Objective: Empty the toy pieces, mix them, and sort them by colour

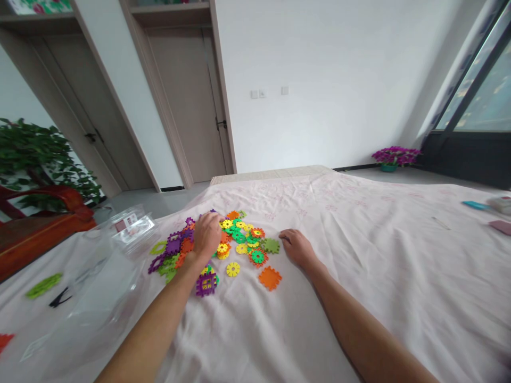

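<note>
My left hand is over the left part of a pile of colourful plastic pieces, its fingers curled down among them. Whatever lies under those fingers is hidden. Around it are purple square pieces, yellow notched discs and green discs. A purple lattice piece lies nearer to me, below the left wrist. My right hand rests on the cloth at the right of the pile, fingers loosely stretched with nothing visible in them. Close to its fingertips is an olive-green toothed piece; an orange toothed piece lies nearer to me.
A pale pink cloth covers the surface, with wrinkles. At the left lie a clear plastic bag, a clear package, a green piece and a small black item. A blue item lies far right.
</note>
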### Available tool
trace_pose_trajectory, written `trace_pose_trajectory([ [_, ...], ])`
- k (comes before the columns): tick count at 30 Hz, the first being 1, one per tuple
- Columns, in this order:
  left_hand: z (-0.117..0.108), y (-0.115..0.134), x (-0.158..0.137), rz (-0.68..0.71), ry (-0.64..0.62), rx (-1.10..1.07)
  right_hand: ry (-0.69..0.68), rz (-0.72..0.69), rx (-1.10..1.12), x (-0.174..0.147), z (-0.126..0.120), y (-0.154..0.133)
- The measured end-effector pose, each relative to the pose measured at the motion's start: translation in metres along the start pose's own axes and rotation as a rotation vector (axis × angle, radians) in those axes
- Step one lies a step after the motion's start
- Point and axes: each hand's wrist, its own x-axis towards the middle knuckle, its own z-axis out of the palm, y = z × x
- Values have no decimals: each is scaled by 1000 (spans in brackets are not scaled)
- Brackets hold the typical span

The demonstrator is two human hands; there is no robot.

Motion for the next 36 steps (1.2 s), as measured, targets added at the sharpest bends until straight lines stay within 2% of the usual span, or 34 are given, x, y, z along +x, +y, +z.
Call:
trace_pose_trajectory([
  [2, 14, 16, 3, 155, -123, -21, 7, 2, 9, 0, 1, 2],
  [4, 30, 29, 9, 191, -287, 11, 6, 12, 18, 0, 2, 3],
  [9, 59, 33, 35, 20, -652, 153, 16, 21, 42, 0, 3, 5],
  [13, 65, 20, 54, -9, -766, 152, 35, 16, 58, 1, 3, 6],
  [16, 65, 15, 57, 15, -750, 155, 39, 21, 63, 2, 3, 7],
  [26, 57, 16, 35, 65, -505, 119, 3, 40, 55, 3, 2, 8],
  [30, 54, 3, 37, -1, -447, 95, 4, 41, 50, 3, 2, 7],
  [36, 39, -35, 42, -162, -360, 123, 13, 36, 50, 3, 0, 4],
])
